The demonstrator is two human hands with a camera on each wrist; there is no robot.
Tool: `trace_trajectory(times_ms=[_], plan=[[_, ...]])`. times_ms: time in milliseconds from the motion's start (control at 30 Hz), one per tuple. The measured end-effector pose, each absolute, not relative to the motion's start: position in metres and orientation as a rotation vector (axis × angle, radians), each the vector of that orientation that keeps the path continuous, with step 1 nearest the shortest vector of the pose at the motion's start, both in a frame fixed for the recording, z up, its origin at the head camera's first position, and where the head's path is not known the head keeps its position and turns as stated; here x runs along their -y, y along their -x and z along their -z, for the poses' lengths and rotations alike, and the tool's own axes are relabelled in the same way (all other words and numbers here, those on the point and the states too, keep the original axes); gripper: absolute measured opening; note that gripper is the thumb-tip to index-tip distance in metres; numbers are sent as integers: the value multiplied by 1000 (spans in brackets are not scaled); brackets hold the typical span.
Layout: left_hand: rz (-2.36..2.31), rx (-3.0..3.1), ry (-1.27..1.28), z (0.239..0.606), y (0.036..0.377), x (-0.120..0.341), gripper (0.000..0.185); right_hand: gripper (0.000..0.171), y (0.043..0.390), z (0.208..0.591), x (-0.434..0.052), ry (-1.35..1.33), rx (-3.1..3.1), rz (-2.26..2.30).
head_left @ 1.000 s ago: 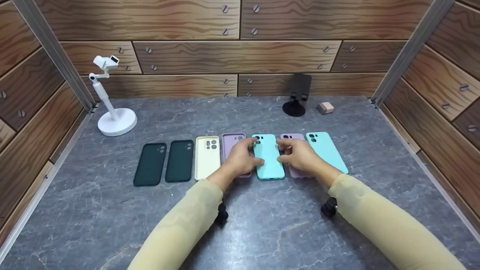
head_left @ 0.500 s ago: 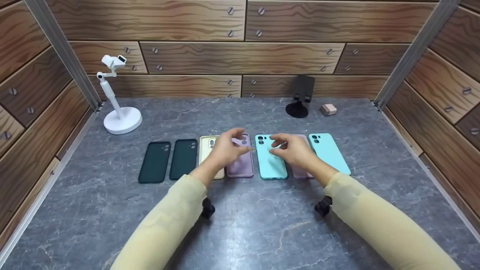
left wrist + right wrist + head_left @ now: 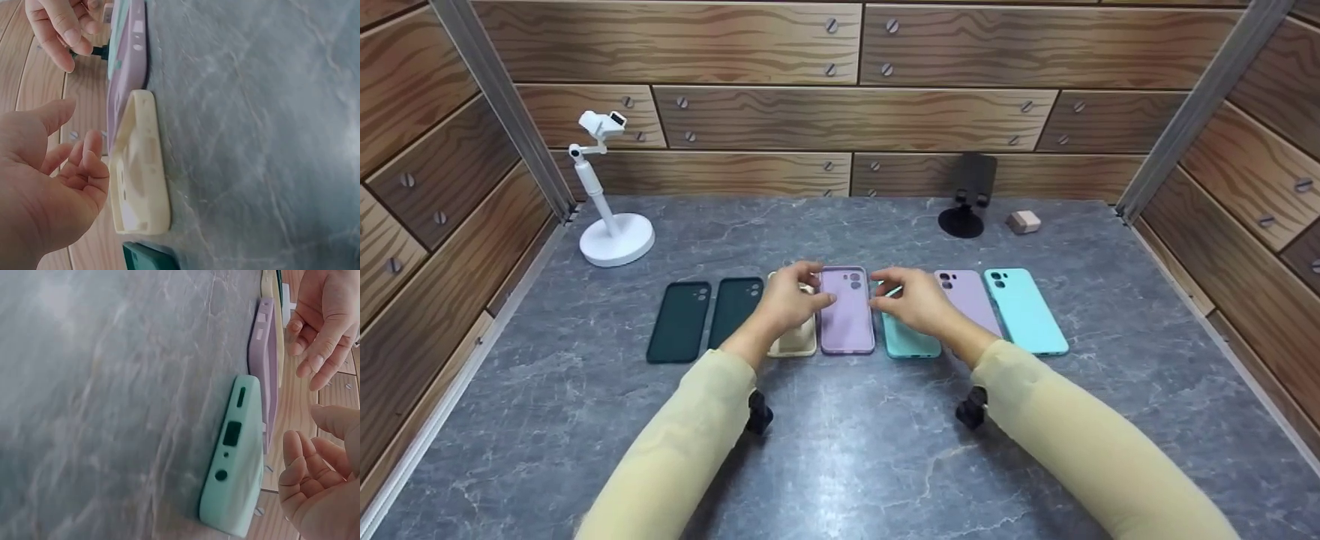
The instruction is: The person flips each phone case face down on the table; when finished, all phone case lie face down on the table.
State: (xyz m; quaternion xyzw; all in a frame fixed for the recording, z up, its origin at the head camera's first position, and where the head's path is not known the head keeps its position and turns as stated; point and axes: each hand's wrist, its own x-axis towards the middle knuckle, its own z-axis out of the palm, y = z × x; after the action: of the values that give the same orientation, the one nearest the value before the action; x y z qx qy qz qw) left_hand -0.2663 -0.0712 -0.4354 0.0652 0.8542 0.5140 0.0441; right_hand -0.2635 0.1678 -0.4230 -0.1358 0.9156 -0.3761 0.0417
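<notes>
Lilac case [image 3: 847,309] now lies bare at frame centre between both hands; half a second ago the left hand covered it and the right hovered over the teal case [image 3: 910,339], so attention has shifted one slot leftward along the row. Left hand [image 3: 789,304] hovers over the cream case [image 3: 795,341], grip loose and half-curled, holding nothing, as the left wrist view confirms. Right hand [image 3: 916,304] hangs above the teal case, fingers relaxed, grip empty. Cases sit edge to edge with thin gaps, so fingers have little room at the long sides; short ends are free. Bare table [image 3: 855,450] fills the lower frame, with more behind the row up to the stands.
</notes>
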Motion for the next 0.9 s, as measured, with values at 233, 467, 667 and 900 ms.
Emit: trace_trajectory(times_ms=[233,467,667,900], plan=[[-1554,-2622,-196,445,270,72,56,48,268,433,-164,366,-2778,1122],[-1508,-2664,-222,451,271,72,56,50,268,439,-163,399,-2765,1094],[-1454,-2692,-229,456,271,72,61,54,269,445,-160,487,-2797,1061],[-1372,-2739,-318,458,270,72,66,53,270,448,-160,556,-2822,1034]])
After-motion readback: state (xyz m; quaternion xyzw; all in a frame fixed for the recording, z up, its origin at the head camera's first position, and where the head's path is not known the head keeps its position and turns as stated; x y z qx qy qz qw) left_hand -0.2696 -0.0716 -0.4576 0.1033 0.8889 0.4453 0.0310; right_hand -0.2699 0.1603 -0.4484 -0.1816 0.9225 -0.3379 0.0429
